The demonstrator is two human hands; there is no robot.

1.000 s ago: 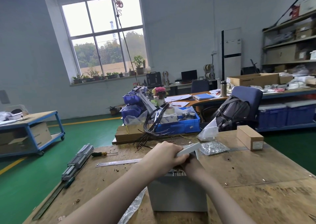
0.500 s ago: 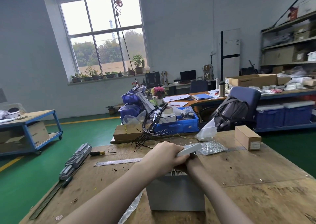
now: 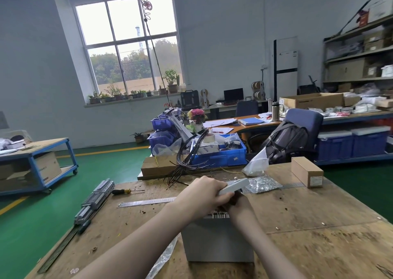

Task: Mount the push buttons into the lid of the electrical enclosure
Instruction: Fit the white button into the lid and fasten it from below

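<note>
Little has moved since the earlier frames: left hand (image 3: 204, 195) still grips the lid (image 3: 234, 186) above the enclosure (image 3: 219, 240) on the tabletop (image 3: 308, 215). Right hand's (image 3: 235, 200) grip we cannot tell. We judge the lid light, stiff; hold by edges.

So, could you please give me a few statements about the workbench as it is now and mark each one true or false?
1. The left hand grips the grey lid. True.
2. The lid lies flat on the wooden bench. False: it is held up above the grey enclosure box.
3. The steel ruler lies on the bench left of the hands. True.
4. The small cardboard box sits on the bench's left side. False: it is on the right side.
5. The yellow-handled screwdriver is held in the right hand. False: it lies on the bench.
</note>
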